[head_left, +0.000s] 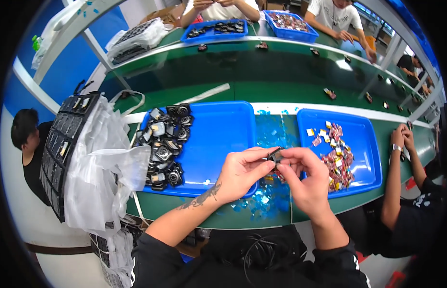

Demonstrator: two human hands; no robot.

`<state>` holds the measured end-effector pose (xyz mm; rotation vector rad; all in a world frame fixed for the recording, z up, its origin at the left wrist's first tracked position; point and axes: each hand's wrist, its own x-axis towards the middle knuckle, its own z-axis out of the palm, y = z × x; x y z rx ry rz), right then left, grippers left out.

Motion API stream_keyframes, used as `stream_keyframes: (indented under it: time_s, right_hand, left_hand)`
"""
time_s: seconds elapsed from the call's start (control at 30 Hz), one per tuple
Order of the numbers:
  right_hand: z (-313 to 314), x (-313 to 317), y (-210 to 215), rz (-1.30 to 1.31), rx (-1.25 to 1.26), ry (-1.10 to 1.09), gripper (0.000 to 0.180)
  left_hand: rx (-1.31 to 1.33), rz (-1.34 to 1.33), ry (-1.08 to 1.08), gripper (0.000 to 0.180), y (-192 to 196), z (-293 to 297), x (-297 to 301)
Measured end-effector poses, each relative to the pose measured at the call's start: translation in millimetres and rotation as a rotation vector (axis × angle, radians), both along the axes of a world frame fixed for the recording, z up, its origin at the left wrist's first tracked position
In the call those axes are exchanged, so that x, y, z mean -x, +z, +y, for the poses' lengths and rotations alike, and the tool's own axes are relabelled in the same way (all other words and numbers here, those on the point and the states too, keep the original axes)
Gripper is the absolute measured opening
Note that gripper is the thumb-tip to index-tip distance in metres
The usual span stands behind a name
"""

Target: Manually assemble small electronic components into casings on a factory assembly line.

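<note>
Left hand (242,173) and right hand (305,180) pinch small black part (276,155) between two blue trays (223,134).

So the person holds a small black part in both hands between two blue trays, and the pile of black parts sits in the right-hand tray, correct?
Not quite. The head view shows the pile of black parts in the left tray, not the right one. The right tray holds small red and yellow pieces. The rest stands: left hand and right hand hold a small black part between the trays.
</note>
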<state>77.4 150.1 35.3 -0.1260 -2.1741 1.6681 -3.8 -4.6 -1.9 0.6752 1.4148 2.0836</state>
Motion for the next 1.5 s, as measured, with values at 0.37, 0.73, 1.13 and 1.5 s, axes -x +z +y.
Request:
stream_keyframes:
  time_s: [0.37, 0.73, 1.13, 1.5]
  right_hand:
    - [7.5, -3.0, -2.0, 0.054, -0.253, -0.026, 0.009]
    - [12.1, -5.7, 8.5, -0.010, -0.340, 0.007, 0.008]
    - [12.0, -4.1, 1.3, 0.026, -0.383, -0.026, 0.008]
    - [18.2, -3.6, -0.1, 0.014, -0.469, -0.064, 0.015]
  left_hand:
    - [0.050, 0.093, -0.018, 0.041, -7.3, 3.5, -12.0]
    - [0.050, 0.010, -0.039, 0.043, -9.8, 5.1, -15.7]
    - [0.083, 0.083, -0.007, 0.042, -11.1, 7.3, -20.6]
    - [0.087, -0.102, -0.085, 0.040, -4.9, 10.0, -13.2]
